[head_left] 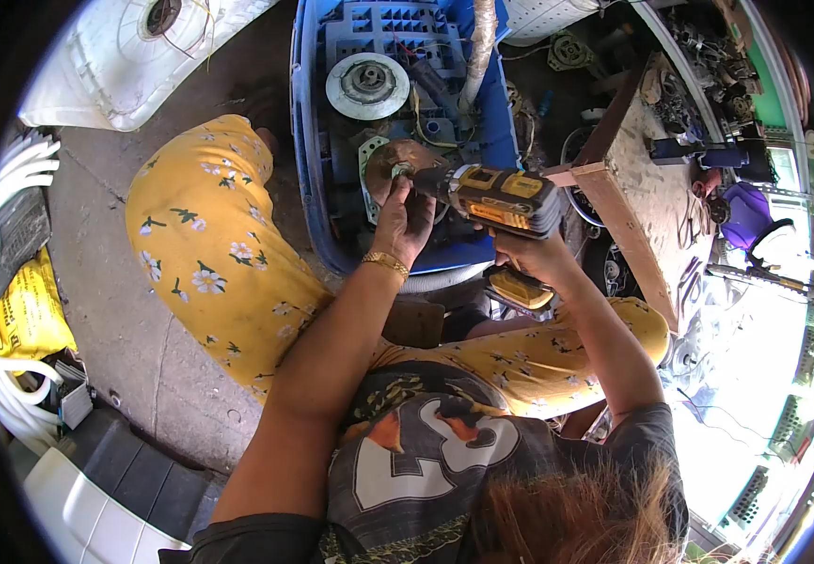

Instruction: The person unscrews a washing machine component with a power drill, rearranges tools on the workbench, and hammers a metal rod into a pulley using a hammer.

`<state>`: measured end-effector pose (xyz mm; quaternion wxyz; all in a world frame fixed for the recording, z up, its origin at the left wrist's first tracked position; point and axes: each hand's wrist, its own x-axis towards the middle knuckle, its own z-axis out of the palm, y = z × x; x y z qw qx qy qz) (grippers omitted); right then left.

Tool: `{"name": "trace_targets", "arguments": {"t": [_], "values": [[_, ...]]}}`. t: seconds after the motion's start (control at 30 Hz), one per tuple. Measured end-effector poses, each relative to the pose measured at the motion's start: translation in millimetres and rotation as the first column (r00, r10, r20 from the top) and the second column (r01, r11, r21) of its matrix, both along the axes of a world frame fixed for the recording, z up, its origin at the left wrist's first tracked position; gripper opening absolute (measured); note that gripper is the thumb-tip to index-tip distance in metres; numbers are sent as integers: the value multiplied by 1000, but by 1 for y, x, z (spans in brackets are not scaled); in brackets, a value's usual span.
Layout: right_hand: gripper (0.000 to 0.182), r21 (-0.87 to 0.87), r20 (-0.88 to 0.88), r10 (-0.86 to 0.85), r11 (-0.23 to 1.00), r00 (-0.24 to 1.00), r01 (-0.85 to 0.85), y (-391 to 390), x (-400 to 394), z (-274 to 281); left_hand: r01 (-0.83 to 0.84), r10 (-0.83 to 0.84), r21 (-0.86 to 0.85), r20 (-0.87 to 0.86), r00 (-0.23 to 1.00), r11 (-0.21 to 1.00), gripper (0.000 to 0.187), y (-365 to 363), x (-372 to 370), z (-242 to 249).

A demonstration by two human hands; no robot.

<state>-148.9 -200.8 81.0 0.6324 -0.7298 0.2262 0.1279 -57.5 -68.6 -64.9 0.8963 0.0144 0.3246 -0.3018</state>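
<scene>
A yellow and black cordless drill (505, 199) lies level in my right hand (529, 256), whose fingers wrap round its grip above the battery. The drill's chuck points left at a round copper-brown metal part (407, 155) inside a blue plastic tub (308, 141). My left hand (405, 221) is at the chuck's tip, its fingers pinched near the centre of the round part. What those fingertips hold is too small to make out. Behind them in the tub lies a white disc with a metal hub (367, 86).
A wooden table (647, 207) with parts on it stands at the right. White machine panels (96, 70) are at the upper left. A yellow bag (31, 310) and white hoses lie at the far left. A grey pipe (480, 56) crosses the tub's back right.
</scene>
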Motion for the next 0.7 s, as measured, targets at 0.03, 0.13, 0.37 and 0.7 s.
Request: {"name": "trace_targets", "arguments": {"t": [0.03, 0.13, 0.37, 0.7], "values": [[39, -39, -14, 11, 999, 1000, -11, 0, 0, -2, -1, 3, 47, -45, 999, 999, 12, -3, -1, -4], [39, -144, -36, 84, 986, 996, -88, 5, 6, -9, 22, 20, 201, -205, 979, 979, 15, -4, -5, -8], [35, -187, -53, 123, 974, 991, -131, 16, 20, -21, 36, 70, 373, -266, 961, 927, 28, 2, -13, -2], [31, -230, -141, 175, 951, 974, -205, 17, 35, -22, 43, 50, 519, -164, 985, 854, 12, -2, -19, -23]]}}
